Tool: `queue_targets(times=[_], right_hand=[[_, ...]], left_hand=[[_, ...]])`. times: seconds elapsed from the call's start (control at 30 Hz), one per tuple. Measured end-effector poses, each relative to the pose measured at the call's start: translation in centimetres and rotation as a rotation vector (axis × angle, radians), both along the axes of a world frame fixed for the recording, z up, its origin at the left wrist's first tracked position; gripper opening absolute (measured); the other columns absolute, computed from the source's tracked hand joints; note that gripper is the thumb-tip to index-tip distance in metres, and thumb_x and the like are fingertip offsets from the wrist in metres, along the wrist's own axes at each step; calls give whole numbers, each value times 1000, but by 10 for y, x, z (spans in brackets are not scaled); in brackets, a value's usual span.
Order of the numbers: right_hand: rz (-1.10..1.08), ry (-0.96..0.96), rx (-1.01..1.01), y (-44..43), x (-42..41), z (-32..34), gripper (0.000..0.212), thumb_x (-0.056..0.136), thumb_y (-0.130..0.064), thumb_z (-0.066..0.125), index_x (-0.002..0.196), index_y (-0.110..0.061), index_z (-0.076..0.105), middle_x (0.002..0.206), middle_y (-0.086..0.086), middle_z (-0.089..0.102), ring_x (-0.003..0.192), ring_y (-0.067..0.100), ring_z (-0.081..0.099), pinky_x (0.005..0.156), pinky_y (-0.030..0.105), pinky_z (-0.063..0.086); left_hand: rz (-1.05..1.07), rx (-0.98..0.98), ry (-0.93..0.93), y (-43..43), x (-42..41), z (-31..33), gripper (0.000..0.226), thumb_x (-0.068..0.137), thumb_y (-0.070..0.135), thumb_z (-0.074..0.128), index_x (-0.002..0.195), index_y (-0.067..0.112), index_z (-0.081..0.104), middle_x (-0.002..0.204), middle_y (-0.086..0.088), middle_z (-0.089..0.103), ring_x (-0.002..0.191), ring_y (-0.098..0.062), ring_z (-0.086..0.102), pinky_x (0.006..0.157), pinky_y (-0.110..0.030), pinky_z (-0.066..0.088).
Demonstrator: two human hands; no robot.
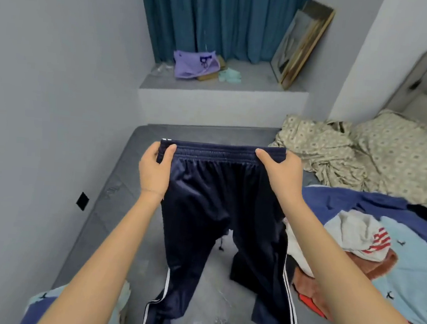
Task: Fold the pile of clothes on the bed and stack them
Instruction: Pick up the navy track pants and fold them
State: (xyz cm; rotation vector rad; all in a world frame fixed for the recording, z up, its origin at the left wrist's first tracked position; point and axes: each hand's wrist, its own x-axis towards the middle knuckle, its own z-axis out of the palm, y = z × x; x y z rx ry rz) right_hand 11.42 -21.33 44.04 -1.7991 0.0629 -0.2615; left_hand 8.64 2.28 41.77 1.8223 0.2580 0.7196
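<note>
The navy track pants (218,214) hang over the grey bed (115,205), waistband stretched between both hands: left hand (155,168) pinches one corner, right hand (280,171) the other. The clothes pile (380,254) lies just beside, to the right.

The bare bed (120,179) surface gives free passage from 6 to 12 o'clock, interrupted at centre by the hanging trousers (216,201). The wall (43,121) closes 9 o'clock. The clothes pile (380,254) occupies 3 to 5 o'clock, and crumpled bedding (337,152) blocks 2 o'clock.
</note>
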Motion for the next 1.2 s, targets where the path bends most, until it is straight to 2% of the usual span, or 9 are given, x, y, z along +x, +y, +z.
queue_targets(times=[0.27, 0.43, 0.53, 0.67, 0.77, 0.9, 1.0, 1.1, 1.2], right_hand=[[98, -140, 152, 11, -8, 130, 13, 82, -29, 73, 77, -19, 68, 78, -2, 71, 78, 14, 69, 72, 30, 53], [154, 30, 268, 26, -15, 134, 13, 86, -27, 70, 78, -19, 63, 85, 2, 70, 80, 18, 67, 75, 30, 52], [174, 187, 286, 37, -20, 119, 21, 89, -27, 65, 77, -14, 55, 84, 6, 65, 73, 18, 61, 65, 29, 48], [228, 227, 193, 60, -31, 95, 36, 91, -26, 61, 75, 4, 50, 78, 8, 57, 69, 21, 53, 55, 28, 37], [335, 188, 122, 82, -41, 85, 39, 93, -30, 58, 86, 9, 58, 77, 11, 59, 73, 24, 57, 63, 32, 45], [452, 199, 166, 98, -47, 89, 32, 102, -31, 41, 82, -18, 61, 76, -1, 67, 75, 16, 67, 67, 26, 55], [540, 224, 187, 97, -45, 93, 35, 104, -28, 34, 86, -22, 64, 78, -3, 67, 73, 10, 64, 63, 18, 53], [563, 55, -55, 91, -36, 88, 26, 100, -22, 46, 112, -14, 67, 105, 2, 62, 98, 15, 60, 83, 22, 52], [469, -249, -395, 79, -27, 89, 29, 89, -30, 66, 117, -22, 65, 114, -7, 57, 117, 11, 46, 91, 15, 35]], left_hand=[[-45, -204, -194, 19, -14, 118, 16, 95, 24, 57, 94, 10, 65, 87, 1, 66, 81, -10, 59, 81, -30, 50], [-47, -352, -77, 28, -21, 119, 14, 96, 20, 55, 87, 16, 65, 92, -5, 68, 90, -20, 63, 92, -42, 52], [-5, -369, 9, 26, -25, 98, 17, 93, 21, 58, 78, 15, 63, 85, -7, 67, 87, -24, 62, 93, -50, 50], [-98, -242, -9, 3, -37, 81, 12, 94, 22, 58, 92, 13, 66, 92, -3, 70, 89, -17, 65, 86, -34, 52], [-239, -210, -9, -19, -44, 80, 15, 97, 16, 54, 103, 9, 65, 99, -5, 71, 91, -12, 66, 83, -24, 52], [-431, -256, 52, -23, -47, 75, 30, 93, 21, 60, 121, 11, 55, 112, -5, 69, 103, -14, 66, 88, -26, 53], [-463, -73, 113, -14, -47, 71, 53, 84, 22, 72, 130, 21, 46, 119, 7, 64, 109, -5, 61, 91, -20, 50], [-453, -68, 74, 0, -44, 72, 42, 90, 8, 62, 129, 14, 49, 121, 2, 63, 113, -10, 60, 99, -29, 48], [-545, -92, 82, 14, -43, 75, 34, 96, 7, 52, 129, 14, 52, 126, -2, 62, 118, -15, 58, 106, -37, 43]])
